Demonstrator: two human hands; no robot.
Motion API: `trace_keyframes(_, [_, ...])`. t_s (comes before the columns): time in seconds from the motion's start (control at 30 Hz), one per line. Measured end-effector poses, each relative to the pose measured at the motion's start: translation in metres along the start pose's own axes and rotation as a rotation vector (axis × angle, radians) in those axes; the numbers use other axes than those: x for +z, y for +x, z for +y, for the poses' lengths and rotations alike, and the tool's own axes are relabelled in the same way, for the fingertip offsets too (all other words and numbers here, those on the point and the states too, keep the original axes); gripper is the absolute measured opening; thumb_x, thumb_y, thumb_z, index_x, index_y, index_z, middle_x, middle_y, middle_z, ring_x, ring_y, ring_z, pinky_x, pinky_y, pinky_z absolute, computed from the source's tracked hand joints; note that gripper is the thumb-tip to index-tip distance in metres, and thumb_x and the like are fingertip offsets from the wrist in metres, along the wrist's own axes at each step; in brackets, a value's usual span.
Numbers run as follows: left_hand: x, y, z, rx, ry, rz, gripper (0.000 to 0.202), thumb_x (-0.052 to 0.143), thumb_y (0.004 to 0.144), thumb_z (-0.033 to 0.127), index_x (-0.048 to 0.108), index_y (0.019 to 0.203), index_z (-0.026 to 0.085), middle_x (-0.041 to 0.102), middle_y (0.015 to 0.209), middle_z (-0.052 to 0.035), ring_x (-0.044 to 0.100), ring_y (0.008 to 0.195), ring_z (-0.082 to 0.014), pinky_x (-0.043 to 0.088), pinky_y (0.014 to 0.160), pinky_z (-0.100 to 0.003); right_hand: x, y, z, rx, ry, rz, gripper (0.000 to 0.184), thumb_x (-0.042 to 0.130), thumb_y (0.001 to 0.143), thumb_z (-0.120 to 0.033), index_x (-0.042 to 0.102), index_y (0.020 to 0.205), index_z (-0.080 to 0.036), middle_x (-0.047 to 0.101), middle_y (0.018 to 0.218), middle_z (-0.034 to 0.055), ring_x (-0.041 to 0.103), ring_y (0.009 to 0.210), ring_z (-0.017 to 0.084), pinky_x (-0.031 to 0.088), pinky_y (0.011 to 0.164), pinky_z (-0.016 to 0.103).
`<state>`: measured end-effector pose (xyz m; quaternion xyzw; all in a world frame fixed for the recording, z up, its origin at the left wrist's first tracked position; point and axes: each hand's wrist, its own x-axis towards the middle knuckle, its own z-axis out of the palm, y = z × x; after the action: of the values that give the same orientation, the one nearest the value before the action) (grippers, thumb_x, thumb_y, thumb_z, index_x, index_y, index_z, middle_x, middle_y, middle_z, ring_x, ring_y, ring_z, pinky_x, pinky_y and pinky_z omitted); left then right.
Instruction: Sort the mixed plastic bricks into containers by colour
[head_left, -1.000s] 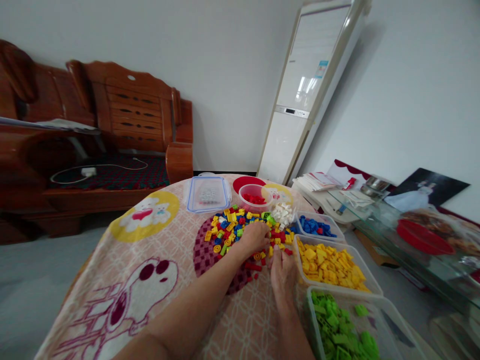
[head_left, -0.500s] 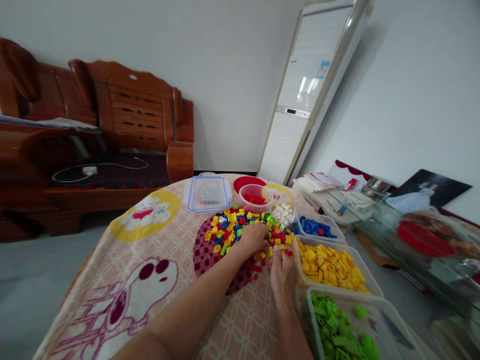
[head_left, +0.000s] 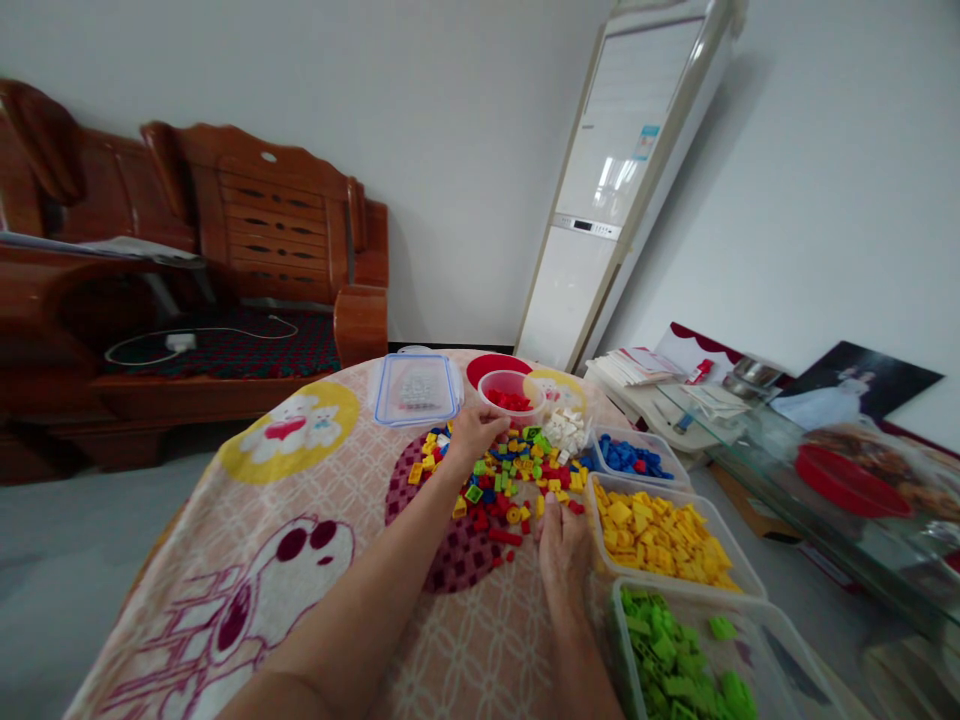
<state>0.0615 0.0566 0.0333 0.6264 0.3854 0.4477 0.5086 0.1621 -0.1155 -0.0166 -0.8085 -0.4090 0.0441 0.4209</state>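
A mixed pile of toy building blocks [head_left: 517, 465] in red, yellow, green and blue lies on the cloth. My left hand [head_left: 475, 432] reaches over its far side, close to the round clear tub of red blocks [head_left: 513, 379]. Its fingers are bent together; whatever they hold is too small to make out. My right hand [head_left: 564, 545] rests at the near right of the pile, thumb uppermost and fingers curled, their contents hidden. Just beyond it lie a few red and yellow blocks.
Along the right edge stand clear boxes of blue blocks [head_left: 631, 456], yellow blocks [head_left: 660, 535] and green blocks [head_left: 667, 650]. White blocks [head_left: 565, 430] are heaped near the tub. A blue-rimmed lid [head_left: 418, 388] and a red disc [head_left: 498, 368] lie at the back.
My left hand has moved from the middle of the pile away and to the left, toward the tub of red blocks. The right hand has hardly moved.
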Motion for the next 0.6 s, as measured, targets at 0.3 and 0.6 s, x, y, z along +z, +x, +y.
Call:
trace_keyframes(0.3, [-0.008,0.006,-0.01,-0.094,-0.528,0.116,0.029,0.078,0.059,0.032,0.064,0.074,0.012,0.065,0.062,-0.0003,0.06,0.056,-0.0087,0.05,0.056,-0.02,0.002,0.0,0.001,-0.001,0.041,-0.006,0.065,0.023,0.094,-0.058,0.067,0.066,-0.02,0.066,0.06,0.0089,0.057,0.056,0.021,0.038,0.058,0.032])
trace_keyframes(0.6, [-0.012,0.01,-0.006,0.062,-0.397,-0.068,0.04,0.074,0.065,0.034,0.068,0.097,0.011,0.072,0.085,-0.0071,0.065,0.072,-0.0134,0.053,0.073,-0.027,0.002,0.0,0.002,-0.007,0.018,0.001,0.065,0.023,0.094,-0.057,0.068,0.069,-0.019,0.067,0.061,0.0086,0.058,0.056,0.021,0.037,0.059,0.031])
